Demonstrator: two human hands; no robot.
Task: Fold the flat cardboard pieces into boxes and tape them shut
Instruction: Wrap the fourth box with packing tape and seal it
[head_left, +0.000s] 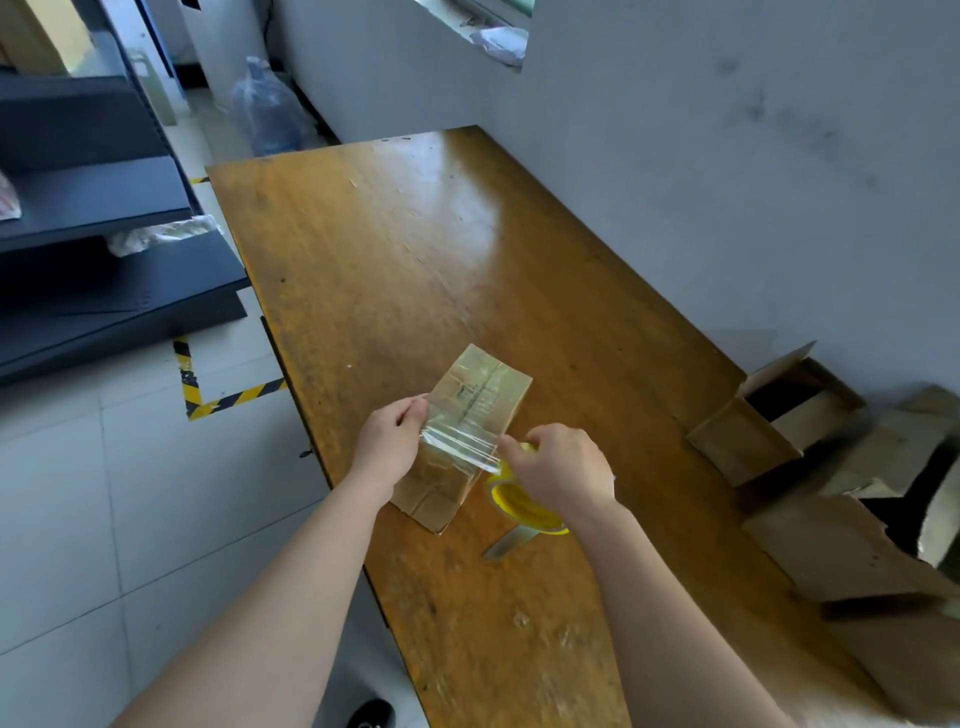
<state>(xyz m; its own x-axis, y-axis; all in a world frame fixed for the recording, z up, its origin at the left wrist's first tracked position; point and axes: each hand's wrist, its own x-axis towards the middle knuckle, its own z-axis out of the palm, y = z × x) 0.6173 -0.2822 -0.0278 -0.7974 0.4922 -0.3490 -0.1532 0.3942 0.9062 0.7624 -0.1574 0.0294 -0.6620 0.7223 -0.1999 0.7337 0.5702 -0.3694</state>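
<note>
A small folded cardboard box (475, 395) lies on the wooden table (395, 249), with clear tape over its top seam. My left hand (387, 441) pinches the free end of a strip of clear tape (460, 449) stretched across the box's near end. My right hand (558, 470) grips the yellow-cored tape roll (524, 506) at the box's right side. A metal blade-like tool (506, 543) lies just below the roll.
Several open and flat cardboard pieces (831, 467) are piled at the table's right edge by the wall. Dark shelves (104, 260) stand to the left across a tiled floor with yellow-black tape (208, 400). A water jug (267, 111) stands beyond the table.
</note>
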